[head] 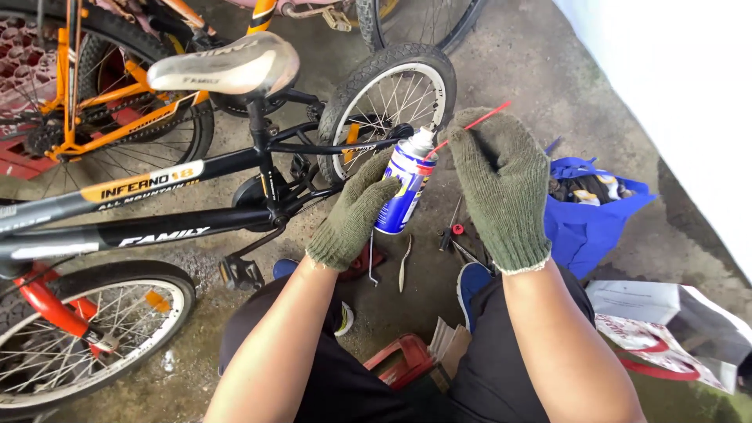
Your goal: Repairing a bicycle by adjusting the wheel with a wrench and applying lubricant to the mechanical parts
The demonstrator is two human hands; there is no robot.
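Left hand (354,213) gripped a blue spray can (405,188); right hand (499,182) pinched its red straw (478,124). Blue bag (589,219) held tools.

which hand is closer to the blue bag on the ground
Right. The right hand, at the red straw of the spray can, is just left of the blue bag; the left hand, gripping the can, is farther left.

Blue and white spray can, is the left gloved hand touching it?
Touching. The head view shows the left hand wrapped around the blue and white spray can.
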